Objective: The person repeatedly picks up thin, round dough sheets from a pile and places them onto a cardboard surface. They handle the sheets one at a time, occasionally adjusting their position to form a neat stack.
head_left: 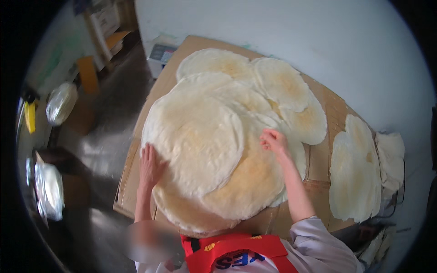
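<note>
Watching remotely, I see the top flatbread toward the cardboard's left edge, between flat, unclenched left hand and curled right hand (hold unclear).

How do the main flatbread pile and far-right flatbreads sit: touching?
Apart: the head view shows bare cardboard between the main flatbread pile and far-right flatbreads.

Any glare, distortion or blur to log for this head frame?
Head view: corners black at the fisheye rim, the cardboard's far edge bowed; head view, left: glare on the floor and shiny packs; head view, bottom: a smeared oval over part of the left forearm; head view, centre: left hand, right hand and flatbreads readable.
</note>
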Demonstrator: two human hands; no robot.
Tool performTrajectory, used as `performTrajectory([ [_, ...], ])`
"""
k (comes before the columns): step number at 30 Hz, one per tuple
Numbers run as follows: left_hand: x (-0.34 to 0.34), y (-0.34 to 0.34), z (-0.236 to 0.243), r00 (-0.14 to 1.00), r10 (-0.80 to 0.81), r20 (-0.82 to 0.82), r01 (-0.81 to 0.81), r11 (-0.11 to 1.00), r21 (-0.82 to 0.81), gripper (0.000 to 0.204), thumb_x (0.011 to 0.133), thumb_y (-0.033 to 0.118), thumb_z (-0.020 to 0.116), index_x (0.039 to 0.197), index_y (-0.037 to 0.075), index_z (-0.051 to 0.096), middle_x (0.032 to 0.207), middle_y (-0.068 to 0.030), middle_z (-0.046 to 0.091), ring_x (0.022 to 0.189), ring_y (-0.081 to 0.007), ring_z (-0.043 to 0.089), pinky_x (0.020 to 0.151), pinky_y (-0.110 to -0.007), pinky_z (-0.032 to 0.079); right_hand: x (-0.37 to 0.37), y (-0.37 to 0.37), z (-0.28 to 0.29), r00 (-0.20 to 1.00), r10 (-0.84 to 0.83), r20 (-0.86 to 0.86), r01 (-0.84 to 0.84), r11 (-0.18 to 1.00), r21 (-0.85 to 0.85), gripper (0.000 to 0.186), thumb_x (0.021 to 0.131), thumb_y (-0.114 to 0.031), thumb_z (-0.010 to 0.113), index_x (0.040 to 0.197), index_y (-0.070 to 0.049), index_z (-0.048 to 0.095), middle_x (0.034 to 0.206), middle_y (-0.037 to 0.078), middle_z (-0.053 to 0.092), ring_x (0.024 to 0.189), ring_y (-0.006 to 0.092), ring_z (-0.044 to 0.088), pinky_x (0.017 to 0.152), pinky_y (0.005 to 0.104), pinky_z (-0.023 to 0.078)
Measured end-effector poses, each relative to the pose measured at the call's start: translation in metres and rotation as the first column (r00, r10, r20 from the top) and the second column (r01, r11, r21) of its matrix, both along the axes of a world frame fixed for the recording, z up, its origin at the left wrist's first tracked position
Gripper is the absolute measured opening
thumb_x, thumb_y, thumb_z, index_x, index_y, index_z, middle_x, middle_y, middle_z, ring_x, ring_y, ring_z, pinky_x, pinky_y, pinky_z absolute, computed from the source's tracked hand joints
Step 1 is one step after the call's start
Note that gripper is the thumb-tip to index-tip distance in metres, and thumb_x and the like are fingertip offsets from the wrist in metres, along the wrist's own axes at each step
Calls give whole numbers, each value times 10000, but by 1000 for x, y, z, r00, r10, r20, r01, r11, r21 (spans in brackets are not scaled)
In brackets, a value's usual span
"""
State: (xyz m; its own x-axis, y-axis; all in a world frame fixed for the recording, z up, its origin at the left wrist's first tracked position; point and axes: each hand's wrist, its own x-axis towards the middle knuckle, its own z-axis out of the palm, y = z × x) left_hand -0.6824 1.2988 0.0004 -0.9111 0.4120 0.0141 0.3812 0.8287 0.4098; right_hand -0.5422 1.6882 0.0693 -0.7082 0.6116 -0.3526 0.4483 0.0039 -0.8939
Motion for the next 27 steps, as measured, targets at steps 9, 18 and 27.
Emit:
performTrajectory([
  [9,-11,-40,-35,972,219,-86,-201,963,181,453,837,195,409,1243,0,361,1303,-151,333,1227,-328,251,1009,-428,187,-133,141,-42,982,187,27,-165,785,596,381,676,-237,652,968,-4,575,877,99,612,775,170,586,680,281,464],
  [18,-4,-29,-35,951,179,-252,-177,984,33,477,854,284,373,1247,15,365,1302,-136,349,1222,-327,268,1011,-431,174,-193,174,-57,984,-85,154,-81,557,826,556,625,-366,674,1075,-77,524,1029,103,563,923,248,545,820,339,422],
  [27,-6,-27,-29,957,160,-240,-160,987,22,462,859,290,373,1225,10,391,1287,-144,368,1213,-332,285,1005,-425,198,-215,168,-69,883,-240,404,-317,331,889,327,791,-189,485,1107,-104,469,1121,118,504,956,283,533,794,405,440],
])
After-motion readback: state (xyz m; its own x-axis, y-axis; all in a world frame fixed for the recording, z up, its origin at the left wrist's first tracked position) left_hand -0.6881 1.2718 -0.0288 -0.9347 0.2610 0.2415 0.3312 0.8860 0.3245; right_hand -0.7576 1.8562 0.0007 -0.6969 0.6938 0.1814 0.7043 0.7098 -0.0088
